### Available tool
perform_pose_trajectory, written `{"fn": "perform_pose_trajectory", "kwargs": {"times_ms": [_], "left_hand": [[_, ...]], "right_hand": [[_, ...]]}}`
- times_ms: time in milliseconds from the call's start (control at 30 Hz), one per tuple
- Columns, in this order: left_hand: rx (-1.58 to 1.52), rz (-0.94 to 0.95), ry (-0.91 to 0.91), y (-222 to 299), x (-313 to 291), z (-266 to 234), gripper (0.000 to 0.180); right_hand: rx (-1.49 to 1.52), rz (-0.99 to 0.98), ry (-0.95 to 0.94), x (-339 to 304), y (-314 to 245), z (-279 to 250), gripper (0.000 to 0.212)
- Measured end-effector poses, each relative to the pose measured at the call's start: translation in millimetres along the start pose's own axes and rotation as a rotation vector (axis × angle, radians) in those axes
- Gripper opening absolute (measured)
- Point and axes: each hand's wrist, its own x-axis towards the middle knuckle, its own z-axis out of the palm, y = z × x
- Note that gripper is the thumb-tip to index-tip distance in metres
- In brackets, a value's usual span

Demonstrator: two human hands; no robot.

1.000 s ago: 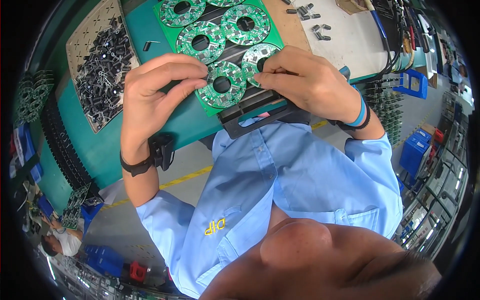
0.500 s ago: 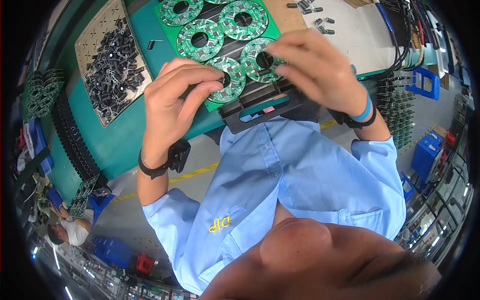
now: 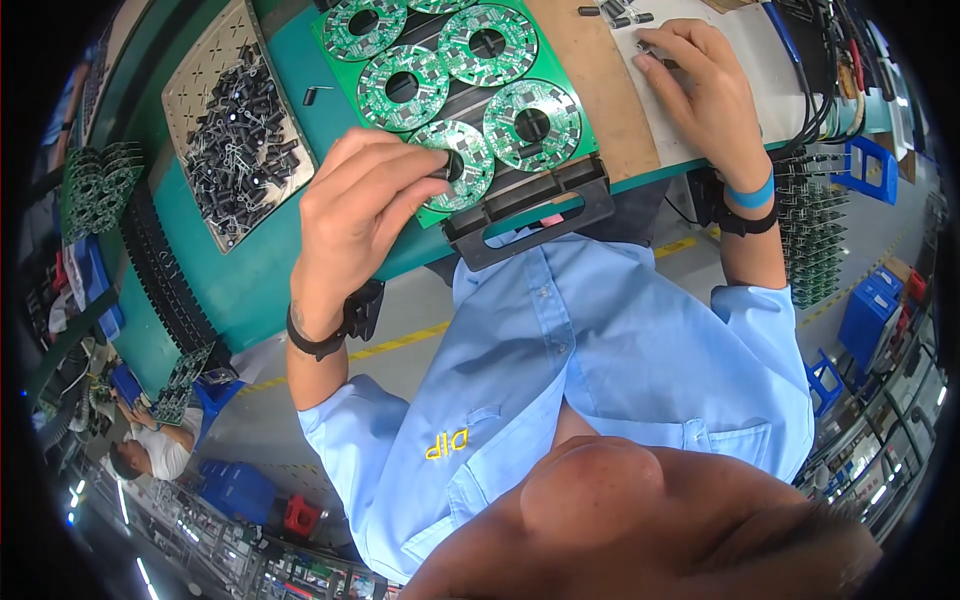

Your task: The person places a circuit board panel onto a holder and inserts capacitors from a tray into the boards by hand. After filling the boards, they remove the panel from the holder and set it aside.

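Observation:
Green circuit boards with round rings [image 3: 533,95] lie in a black carrier [image 3: 595,205] on the bench. At the nearest left ring [image 3: 470,190], my left hand [image 3: 355,195] is closed, thumb and fingertips pinching a small black capacitor [image 3: 441,173] by the central hole. To the right, my right hand [image 3: 710,95] reaches over the pale work surface. Its thumb and forefinger are pinched on a small dark capacitor [image 3: 648,48], mostly covered by the fingertips. Several loose black capacitors [image 3: 620,14] with wire leads lie just beyond it.
A pale metal tray [image 3: 190,85] heaped with black capacitors [image 3: 245,150] stands on the left of the green bench [image 3: 280,215]. One capacitor [image 3: 312,95] lies beside it. Cables [image 3: 825,90] hang at the right; stacked boards [image 3: 812,245] stand below. Another person [image 3: 160,448] is at the lower left.
My right hand has left the nearest right ring and moved right to the loose capacitors, closing on one. My left hand stays at its ring. The view has shifted slightly.

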Motion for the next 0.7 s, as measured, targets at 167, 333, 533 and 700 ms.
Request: {"fn": "perform_pose_trajectory", "kwargs": {"times_ms": [167,333,533,700], "left_hand": [[-0.044,-0.057,0.098,2,3,4,0.019],[-0.028,-0.042,0.128,-2,6,13,0.02],[0.021,-0.044,0.131,-2,7,14,0.02],[0.021,-0.043,0.116,-3,7,12,0.019]], "right_hand": [[0.046,0.079,-0.068,0,0,0,0.024],[-0.009,0.046,-0.037,4,-3,0,0.02],[0.005,0.042,-0.063,6,-3,-2,0.016],[-0.001,0.031,-0.079,5,-5,-3,0.016]]}}
